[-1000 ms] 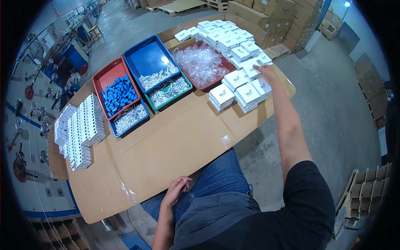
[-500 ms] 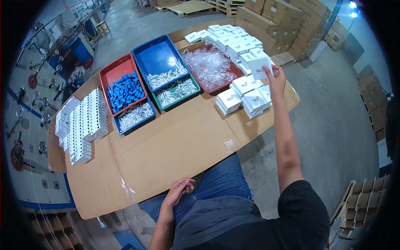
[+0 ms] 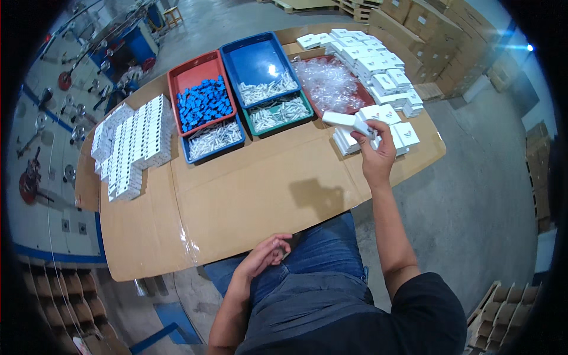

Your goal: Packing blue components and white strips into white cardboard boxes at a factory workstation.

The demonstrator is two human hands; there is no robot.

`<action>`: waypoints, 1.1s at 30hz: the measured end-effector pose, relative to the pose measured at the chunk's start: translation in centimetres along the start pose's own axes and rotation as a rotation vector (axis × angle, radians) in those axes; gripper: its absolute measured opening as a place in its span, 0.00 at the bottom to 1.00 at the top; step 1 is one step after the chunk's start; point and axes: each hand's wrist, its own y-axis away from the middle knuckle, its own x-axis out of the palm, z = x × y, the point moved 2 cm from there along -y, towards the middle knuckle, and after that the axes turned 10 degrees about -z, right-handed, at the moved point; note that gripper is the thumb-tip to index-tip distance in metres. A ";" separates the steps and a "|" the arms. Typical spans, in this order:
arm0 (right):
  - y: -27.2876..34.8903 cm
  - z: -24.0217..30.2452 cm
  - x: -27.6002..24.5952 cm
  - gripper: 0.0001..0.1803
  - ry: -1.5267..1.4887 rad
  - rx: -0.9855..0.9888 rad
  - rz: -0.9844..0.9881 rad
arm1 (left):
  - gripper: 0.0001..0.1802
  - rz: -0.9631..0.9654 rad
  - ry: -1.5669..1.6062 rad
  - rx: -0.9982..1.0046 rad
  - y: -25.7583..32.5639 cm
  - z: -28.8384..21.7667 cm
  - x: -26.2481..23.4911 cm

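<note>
My right hand [image 3: 374, 151] is raised over the right part of the cardboard-covered table [image 3: 248, 195] and grips a small white box [image 3: 346, 121], held a little above the surface. Just behind it lies a heap of the same white boxes [image 3: 384, 89] at the table's right end. My left hand [image 3: 269, 251] rests with loosely curled fingers at the table's near edge, above my lap, holding nothing.
A red tray of blue parts [image 3: 204, 100], a blue tray [image 3: 257, 65] and green tray [image 3: 278, 112] of white parts, a small blue tray [image 3: 213, 139], and a dark red tray of clear bags [image 3: 328, 83] stand at the back. Rows of white boxes [image 3: 133, 145] line the left. Cardboard cartons [image 3: 426, 29] stand beyond.
My right hand has drawn back from the heap of white boxes toward me, lifting one white box with it. My left hand has stayed at the table's near edge.
</note>
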 end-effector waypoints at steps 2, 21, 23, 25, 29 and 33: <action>1.8 0.2 0.9 0.16 -0.237 0.304 0.053 | 0.27 -0.031 0.001 0.042 -0.1 -1.4 1.2; 13.0 5.0 4.6 0.19 -0.617 1.092 0.683 | 0.41 -0.121 0.253 0.247 -0.4 -7.9 10.2; 13.8 5.1 4.9 0.23 -0.422 1.122 0.740 | 0.40 -0.147 0.272 0.296 -0.8 -7.5 10.0; 12.9 5.9 5.6 0.27 -0.339 0.629 0.675 | 0.39 -0.212 0.303 0.342 -1.2 -7.3 9.6; 12.3 8.6 6.2 0.38 -0.308 0.031 0.719 | 0.34 -0.377 0.291 0.416 -0.8 -7.8 9.4; 13.6 8.1 6.5 0.42 -0.321 0.003 0.776 | 0.35 -0.473 0.233 0.423 -0.5 -8.5 10.5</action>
